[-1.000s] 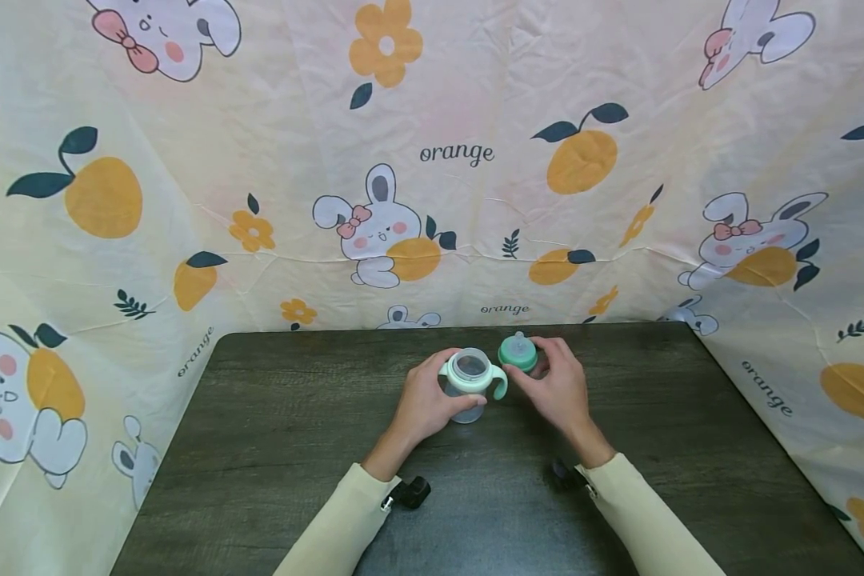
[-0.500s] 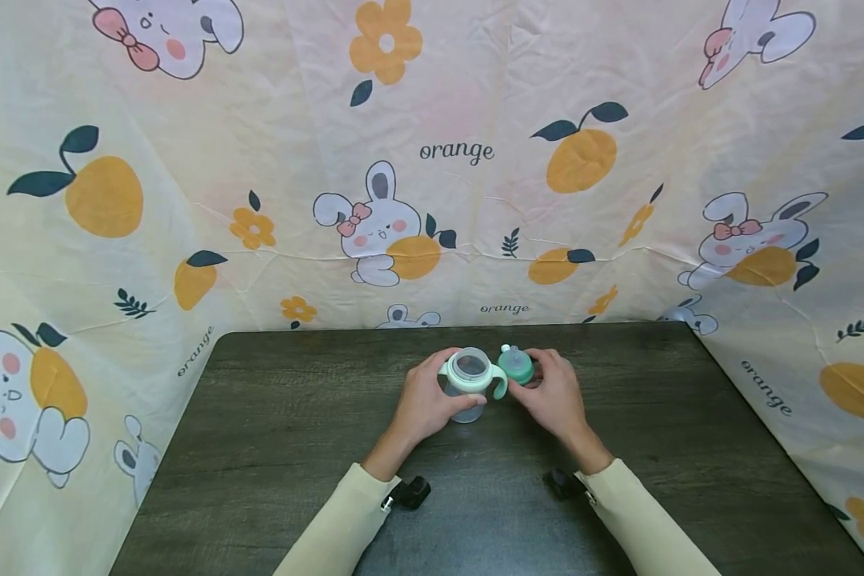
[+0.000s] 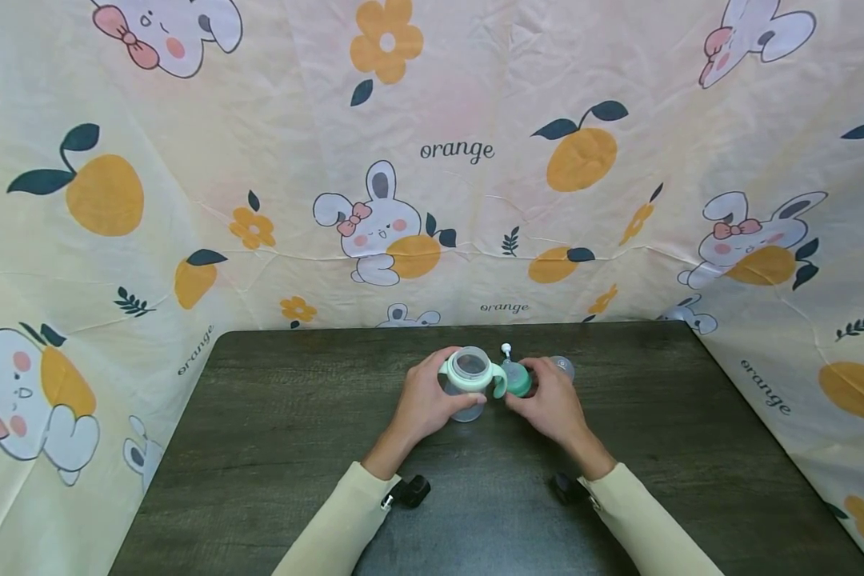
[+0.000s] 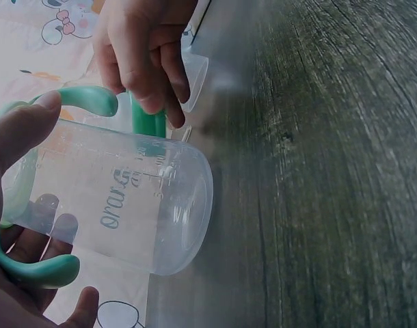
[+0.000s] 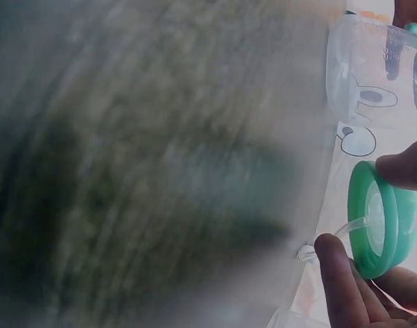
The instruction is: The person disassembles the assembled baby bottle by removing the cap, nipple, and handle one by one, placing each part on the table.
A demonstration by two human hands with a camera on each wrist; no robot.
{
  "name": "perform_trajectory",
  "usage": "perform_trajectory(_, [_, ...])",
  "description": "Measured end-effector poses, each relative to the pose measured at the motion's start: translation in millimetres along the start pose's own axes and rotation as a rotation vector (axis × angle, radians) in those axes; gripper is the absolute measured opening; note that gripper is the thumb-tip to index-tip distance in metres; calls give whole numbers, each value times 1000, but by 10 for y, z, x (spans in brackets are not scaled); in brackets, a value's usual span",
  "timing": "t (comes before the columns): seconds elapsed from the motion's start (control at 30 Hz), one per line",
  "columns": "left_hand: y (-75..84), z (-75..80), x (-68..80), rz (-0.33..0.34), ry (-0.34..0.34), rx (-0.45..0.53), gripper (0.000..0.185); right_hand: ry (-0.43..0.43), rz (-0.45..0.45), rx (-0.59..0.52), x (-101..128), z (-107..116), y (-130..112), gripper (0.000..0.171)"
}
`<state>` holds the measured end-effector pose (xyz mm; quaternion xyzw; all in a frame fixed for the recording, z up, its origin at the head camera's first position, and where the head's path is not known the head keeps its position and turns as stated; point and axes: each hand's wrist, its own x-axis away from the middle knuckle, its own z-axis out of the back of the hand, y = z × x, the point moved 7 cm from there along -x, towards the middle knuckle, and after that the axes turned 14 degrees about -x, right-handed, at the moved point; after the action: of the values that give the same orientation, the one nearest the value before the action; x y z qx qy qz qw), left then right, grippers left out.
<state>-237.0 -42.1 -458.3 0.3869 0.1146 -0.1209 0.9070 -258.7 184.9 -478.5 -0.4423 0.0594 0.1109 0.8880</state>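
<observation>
Two hands at mid-worktop, one on a clear bottle, one on its green lid.

The dark worktop (image 3: 274,448) has open room at its left, out to the edge where the printed cloth (image 3: 79,264) hangs. The left hand (image 3: 423,400) curls round the clear bottle (image 3: 468,382), thumb on one mint handle and fingers under the other; the bottle is held tilted, its open mouth toward the head camera. Just right of it, nearly touching the handle, the right hand (image 3: 553,402) pinches the green lid (image 3: 519,379) on edge, a thin straw (image 3: 506,350) sticking out of it. A small clear cap (image 3: 563,367) lies just behind that hand, partly hidden by the fingers. More bare worktop runs right to the cloth. The right wrist view is badly blurred, and the lid's far face is hidden.
</observation>
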Motion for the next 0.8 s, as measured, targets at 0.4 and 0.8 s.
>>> perform_trajectory(0.4, [-1, 29, -25, -6, 0, 1, 82, -57, 26, 47, 26, -51, -4, 59])
perform_trajectory(0.8, [-4, 36, -30, 0, -19, 17, 82, -50, 34, 74, -41, -81, -1, 57])
